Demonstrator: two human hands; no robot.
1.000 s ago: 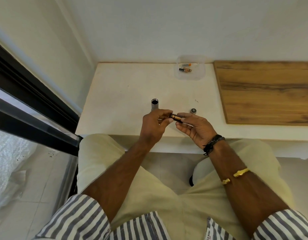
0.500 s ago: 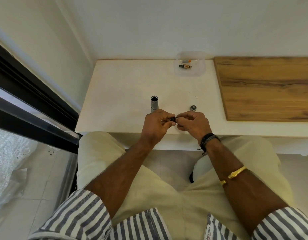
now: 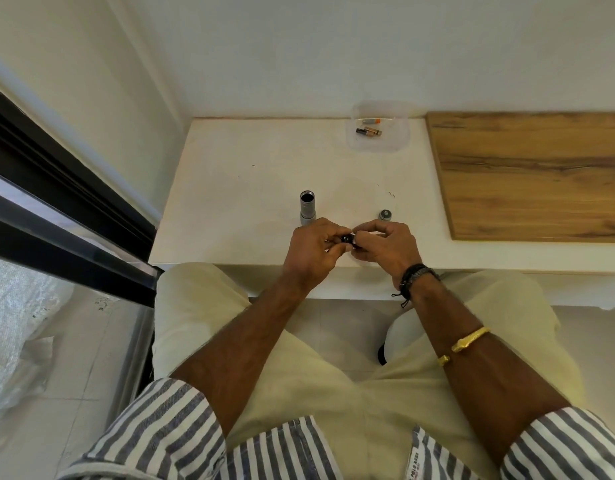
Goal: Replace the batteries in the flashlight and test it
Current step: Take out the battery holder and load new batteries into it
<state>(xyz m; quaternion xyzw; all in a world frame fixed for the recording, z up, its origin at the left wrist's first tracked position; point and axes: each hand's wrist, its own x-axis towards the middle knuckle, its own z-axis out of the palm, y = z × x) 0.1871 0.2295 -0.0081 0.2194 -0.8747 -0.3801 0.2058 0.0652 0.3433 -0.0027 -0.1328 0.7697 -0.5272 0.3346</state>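
the white desk (image 3: 250, 161) runs along the wall, with a wooden board (image 3: 541, 174) lying on its right part. over the desk's near edge the left hand (image 3: 311, 252) and right hand (image 3: 391, 245) are drawn together, fingers curled, both pinching a small dark piece (image 3: 347, 239) between their tips. a second ago a gold-and-black battery lay in plain sight between them, with the right hand turned palm up beneath it. now that hand has rolled over and closed in, and only a dark round end shows. i judge the battery is being seated in a holder, so loading is under way, with reassembly and the test yet to come. a clear tub (image 3: 401, 143) sits at the back. the flashlight body (image 3: 306, 207) stands upright on the desk, open end up, just beyond the left hand. its end cap (image 3: 385, 214) sits just beyond the right hand. smaller still are the loose batteries (image 3: 368, 131) in the tub. hard to tell: whether the pinched piece is a battery or a carrier, how many batteries the tub holds, and the flashlight body's base, hidden behind the left knuckles.
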